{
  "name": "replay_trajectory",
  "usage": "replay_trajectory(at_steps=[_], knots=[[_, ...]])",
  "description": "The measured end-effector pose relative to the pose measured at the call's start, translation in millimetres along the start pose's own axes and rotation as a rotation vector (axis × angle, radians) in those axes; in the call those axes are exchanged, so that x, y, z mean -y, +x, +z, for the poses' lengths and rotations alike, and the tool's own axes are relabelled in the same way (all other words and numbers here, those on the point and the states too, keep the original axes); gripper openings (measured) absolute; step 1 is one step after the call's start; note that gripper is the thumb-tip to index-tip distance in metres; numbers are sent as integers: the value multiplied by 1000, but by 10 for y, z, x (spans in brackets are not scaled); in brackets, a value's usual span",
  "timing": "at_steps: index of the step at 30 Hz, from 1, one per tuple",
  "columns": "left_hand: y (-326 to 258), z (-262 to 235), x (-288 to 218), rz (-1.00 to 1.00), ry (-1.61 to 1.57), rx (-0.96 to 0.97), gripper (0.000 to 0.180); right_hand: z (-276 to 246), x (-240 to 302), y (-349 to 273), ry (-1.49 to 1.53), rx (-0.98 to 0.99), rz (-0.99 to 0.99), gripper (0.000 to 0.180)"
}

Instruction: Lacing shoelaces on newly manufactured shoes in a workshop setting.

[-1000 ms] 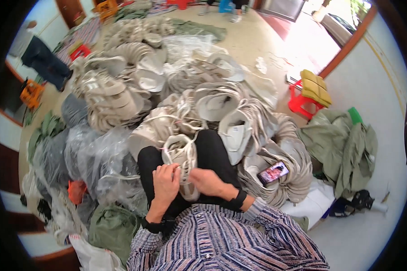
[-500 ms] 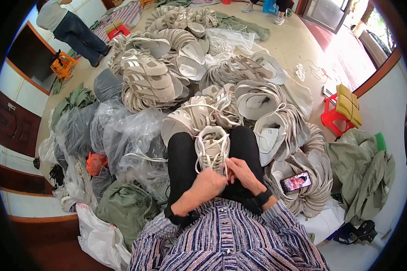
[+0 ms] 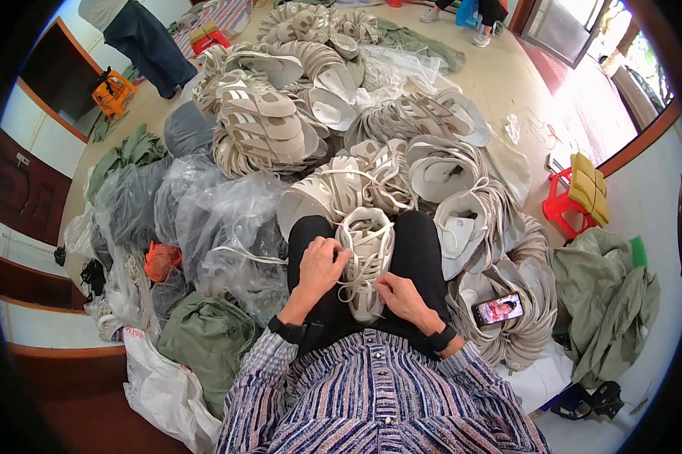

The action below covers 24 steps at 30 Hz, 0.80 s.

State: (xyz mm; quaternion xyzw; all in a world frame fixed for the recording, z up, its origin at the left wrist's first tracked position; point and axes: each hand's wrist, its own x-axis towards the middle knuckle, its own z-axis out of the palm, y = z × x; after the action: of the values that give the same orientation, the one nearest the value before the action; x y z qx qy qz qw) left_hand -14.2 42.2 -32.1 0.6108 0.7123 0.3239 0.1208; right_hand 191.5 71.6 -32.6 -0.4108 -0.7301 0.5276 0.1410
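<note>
A beige-and-white shoe upper (image 3: 370,247) without a sole stands between my knees, its toe end toward me. White shoelace (image 3: 367,266) crosses its front through the eyelets, and loose lace loops lie near the toe. At the upper's left edge is my left hand (image 3: 320,271), fingers curled and fingertips together; what they pinch is too small to make out. On the other side, close to the toe, my right hand (image 3: 404,300) has thumb and forefinger pinched on the lace. A lace end hangs below that hand.
Bundled shoe uppers (image 3: 261,125) heap up ahead. A lit phone (image 3: 498,309) rests on a bundle at right. Clear plastic bags (image 3: 231,219) and green cloth (image 3: 208,344) lie left. A red stool (image 3: 564,200) stands right. Another person (image 3: 148,49) stands far left.
My hands, close together over the shoe's front before, are now apart. The left hand has moved up and left to the shoe's edge; the right has shifted slightly toward me.
</note>
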Motion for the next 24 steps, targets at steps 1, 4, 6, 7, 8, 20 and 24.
replay_trajectory(at_steps=[1, 4, 6, 7, 8, 20, 24], knots=[[9, 25, 46, 17, 118, 83, 23, 33, 18, 22, 1, -25, -39, 20], [18, 105, 96, 117, 151, 92, 26, 69, 57, 126, 34, 4, -32, 20], [-14, 53, 113, 107, 127, 188, 26, 78, 14, 171, 80, -15, -6, 22], [-37, -3, 103, 96, 105, 288, 26, 73, 6, 192, 129, -33, 22, 23], [-90, -64, 80, 154, 17, 327, 24, 60, 5, 215, 127, -36, 17, 23], [-569, -341, -705, 385, -442, 661, 20, 349, -93, 489, 185, 76, -60, 32], [-510, -458, -898, 264, -546, 736, 21, 150, 5, 386, 190, 114, -85, 30]])
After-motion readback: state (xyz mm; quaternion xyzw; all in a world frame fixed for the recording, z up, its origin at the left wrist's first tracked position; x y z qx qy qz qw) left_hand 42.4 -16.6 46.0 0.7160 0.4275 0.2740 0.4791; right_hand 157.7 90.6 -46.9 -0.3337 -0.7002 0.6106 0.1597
